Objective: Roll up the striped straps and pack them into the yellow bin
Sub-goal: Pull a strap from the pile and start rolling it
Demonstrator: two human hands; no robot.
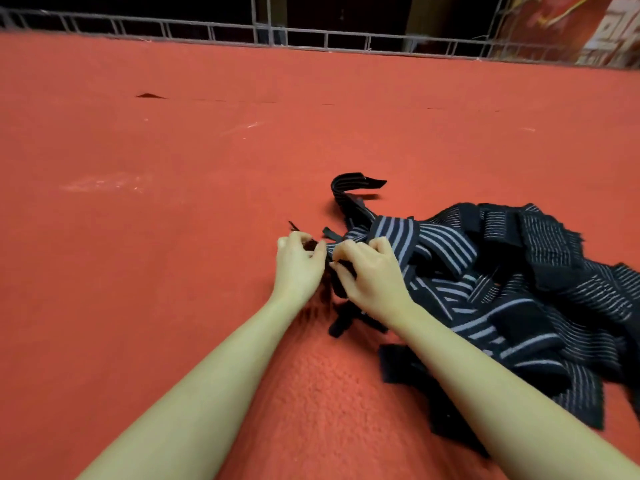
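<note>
A tangled pile of black straps with grey stripes (512, 285) lies on the red carpet at the right. One strap (391, 233) runs from the pile to my hands. My left hand (298, 265) pinches the strap's dark end with curled fingers. My right hand (370, 271) grips the same strap just beside it, fingers curled over the fabric. The part between the hands is mostly hidden. A single strap end (353, 183) curls up behind the hands. No yellow bin is in view.
Red carpet (173, 220) covers the whole floor, left and far side. A grey metal railing (311, 34) runs along the far edge. A red printed banner (571, 26) stands at the back right.
</note>
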